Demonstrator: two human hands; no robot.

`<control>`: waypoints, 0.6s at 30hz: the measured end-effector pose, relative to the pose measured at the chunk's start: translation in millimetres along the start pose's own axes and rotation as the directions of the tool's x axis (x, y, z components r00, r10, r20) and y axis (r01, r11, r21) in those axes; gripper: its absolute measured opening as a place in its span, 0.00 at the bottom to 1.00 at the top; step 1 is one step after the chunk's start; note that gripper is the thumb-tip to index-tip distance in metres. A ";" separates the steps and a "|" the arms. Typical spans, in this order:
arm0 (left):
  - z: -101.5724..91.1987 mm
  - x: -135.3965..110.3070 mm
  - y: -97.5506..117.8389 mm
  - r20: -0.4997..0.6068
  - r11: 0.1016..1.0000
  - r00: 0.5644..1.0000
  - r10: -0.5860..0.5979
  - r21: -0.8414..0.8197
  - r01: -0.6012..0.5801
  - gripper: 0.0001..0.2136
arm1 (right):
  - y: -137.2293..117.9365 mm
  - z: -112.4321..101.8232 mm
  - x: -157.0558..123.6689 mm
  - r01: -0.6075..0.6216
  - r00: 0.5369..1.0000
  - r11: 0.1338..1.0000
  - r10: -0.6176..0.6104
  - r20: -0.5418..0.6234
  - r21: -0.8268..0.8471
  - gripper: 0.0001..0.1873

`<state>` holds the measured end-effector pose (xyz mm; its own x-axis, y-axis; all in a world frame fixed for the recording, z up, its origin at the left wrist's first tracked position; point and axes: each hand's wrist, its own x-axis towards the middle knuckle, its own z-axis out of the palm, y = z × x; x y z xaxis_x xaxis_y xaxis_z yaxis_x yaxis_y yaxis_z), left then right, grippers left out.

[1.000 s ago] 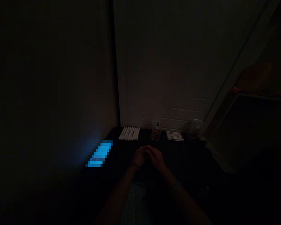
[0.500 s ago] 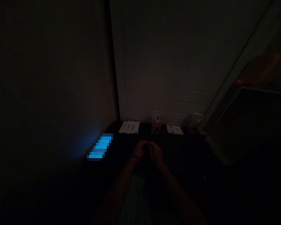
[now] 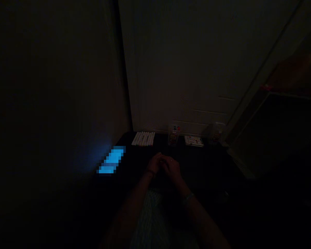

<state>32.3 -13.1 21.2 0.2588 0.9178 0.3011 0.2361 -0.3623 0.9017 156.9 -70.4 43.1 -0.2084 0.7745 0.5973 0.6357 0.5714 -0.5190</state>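
In the dim head view, my left hand (image 3: pixel 154 163) and my right hand (image 3: pixel 171 166) meet above the black tabletop (image 3: pixel 197 162). Their fingers are curled in and touch at the tips, the right fingers partly over the left. Anything between them is lost in the dark. Beyond my hands lies a row of several white markers (image 3: pixel 143 138), side by side. Behind my right hand stands a clear container (image 3: pixel 173 135) with a few coloured marker ends showing at its top. Right of it, more white markers (image 3: pixel 194 140) lie in a flat stack.
A glowing blue, pixelated rectangle (image 3: pixel 111 159) lies at the table's left side. Another clear container (image 3: pixel 217 133) is at the back right corner. A pale wall (image 3: pixel 171 69) rises behind the table, and a dark wall (image 3: pixel 54 103) closes the left side.
The fingers of both hands have drawn closer together, the right ones moving left over the left ones. The view has tilted a little, and the picture looks dimmer.
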 end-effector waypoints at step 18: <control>-1.1 3.3 -6.5 0.038 0.949 0.996 0.079 0.303 -0.087 0.15 | -5.6 -3.8 4.8 -0.093 0.970 0.995 0.098 -0.223 0.034 0.15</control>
<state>30.6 -7.6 16.7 0.3120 0.8794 0.3596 0.4857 -0.4729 0.7351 155.1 -70.9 51.2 0.0259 0.7465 0.6649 0.6267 0.5061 -0.5926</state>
